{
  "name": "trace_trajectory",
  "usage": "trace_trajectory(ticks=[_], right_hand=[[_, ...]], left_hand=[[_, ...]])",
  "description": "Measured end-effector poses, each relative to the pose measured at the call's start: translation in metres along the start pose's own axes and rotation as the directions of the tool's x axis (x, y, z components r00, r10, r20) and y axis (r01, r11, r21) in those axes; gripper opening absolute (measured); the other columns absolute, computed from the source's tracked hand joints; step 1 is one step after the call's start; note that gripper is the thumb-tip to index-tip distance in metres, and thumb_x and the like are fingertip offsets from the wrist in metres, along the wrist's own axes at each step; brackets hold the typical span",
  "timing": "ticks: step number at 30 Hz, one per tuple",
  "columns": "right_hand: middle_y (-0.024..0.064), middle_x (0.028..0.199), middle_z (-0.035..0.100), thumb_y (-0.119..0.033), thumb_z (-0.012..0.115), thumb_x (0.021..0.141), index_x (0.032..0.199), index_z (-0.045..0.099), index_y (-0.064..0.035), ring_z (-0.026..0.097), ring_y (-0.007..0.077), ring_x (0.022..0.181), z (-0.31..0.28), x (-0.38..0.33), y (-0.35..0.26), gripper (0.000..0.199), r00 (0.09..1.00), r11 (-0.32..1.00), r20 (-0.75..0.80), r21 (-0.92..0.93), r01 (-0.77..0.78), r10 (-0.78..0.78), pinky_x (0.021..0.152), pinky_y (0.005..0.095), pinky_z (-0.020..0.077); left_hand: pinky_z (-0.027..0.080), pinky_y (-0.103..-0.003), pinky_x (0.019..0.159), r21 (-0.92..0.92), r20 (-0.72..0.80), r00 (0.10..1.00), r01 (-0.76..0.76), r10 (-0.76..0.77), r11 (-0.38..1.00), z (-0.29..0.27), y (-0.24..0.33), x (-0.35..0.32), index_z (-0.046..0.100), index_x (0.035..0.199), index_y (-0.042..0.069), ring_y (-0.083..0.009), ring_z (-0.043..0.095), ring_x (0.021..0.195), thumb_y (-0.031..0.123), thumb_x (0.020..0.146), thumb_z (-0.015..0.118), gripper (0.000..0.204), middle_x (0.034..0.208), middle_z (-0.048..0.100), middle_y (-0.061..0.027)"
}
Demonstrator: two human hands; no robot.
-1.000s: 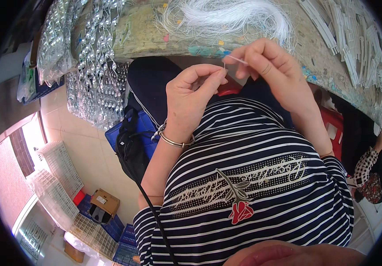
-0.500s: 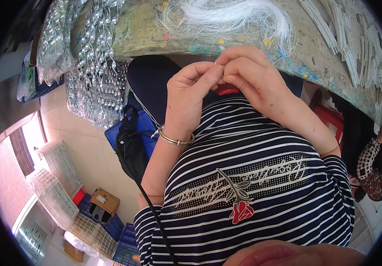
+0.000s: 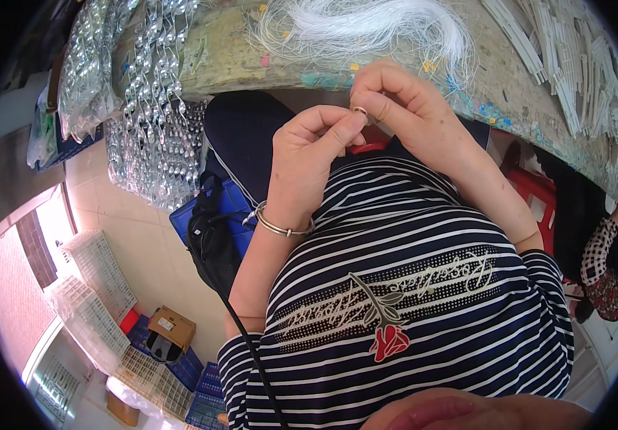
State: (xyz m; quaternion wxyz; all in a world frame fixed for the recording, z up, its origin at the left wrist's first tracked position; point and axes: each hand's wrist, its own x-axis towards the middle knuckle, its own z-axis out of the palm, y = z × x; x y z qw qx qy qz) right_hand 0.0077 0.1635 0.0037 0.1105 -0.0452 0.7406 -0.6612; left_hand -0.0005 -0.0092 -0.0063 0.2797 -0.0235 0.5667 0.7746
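My left hand [image 3: 307, 161] and my right hand [image 3: 403, 111] meet fingertip to fingertip just below the front edge of the worktable [image 3: 237, 54]. Between the thumbs and forefingers sits a small clear bead or ring-like piece [image 3: 360, 111], pinched by both hands. A thin silver bangle [image 3: 280, 226] circles my left wrist. A bundle of white thread [image 3: 373, 21] lies on the table right above the hands. My striped shirt fills the lower middle of the view.
Strings of clear crystal beads [image 3: 148, 115] hang off the table's left end. White strips [image 3: 574, 64] lie on the table at the right. A blue crate [image 3: 219, 208] with a black bag, white baskets [image 3: 87, 287] and a cardboard box [image 3: 173, 326] stand on the floor. Another person's patterned sleeve [image 3: 603, 251] shows at far right.
A second ago my right hand held a small clear flat piece up above the left fingers. Both hands have since closed together, fingertips now pinching one small piece between them.
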Motion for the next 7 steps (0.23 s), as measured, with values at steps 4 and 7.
trace_trajectory(ticks=[4, 7], right_hand=[[0.001, 0.093, 0.052, -0.011, 0.051, 0.092, 0.095, 0.058, -0.0024, 0.048, 0.0076, 0.084, -0.0034, 0.0016, 0.0011, 0.011, 0.998, 0.996, 0.023, -0.066, 0.067, -0.065, 0.075, 0.0212, 0.0395], [0.0028, 0.096, 0.053, -0.014, 0.052, 0.093, 0.1, 0.06, -0.0043, 0.049, 0.009, 0.091, -0.005, 0.0015, 0.0047, 0.015, 0.981, 0.981, -0.119, -0.135, 0.138, -0.155, 0.08, 0.0209, 0.0393]], left_hand=[[0.047, -0.02, 0.068, -0.019, -0.037, 0.999, -0.017, 0.016, 1.0, 0.0024, 0.0, -0.0014, 0.065, 0.089, -0.001, -0.0078, 0.058, 0.07, 0.006, 0.084, 0.064, 0.009, 0.077, 0.064, -0.0036], [0.048, -0.021, 0.071, 0.028, -0.084, 0.993, -0.077, 0.08, 0.997, 0.0016, 0.0002, -0.0025, 0.065, 0.091, -0.001, -0.0095, 0.059, 0.072, 0.006, 0.084, 0.064, 0.01, 0.079, 0.064, -0.0049]])
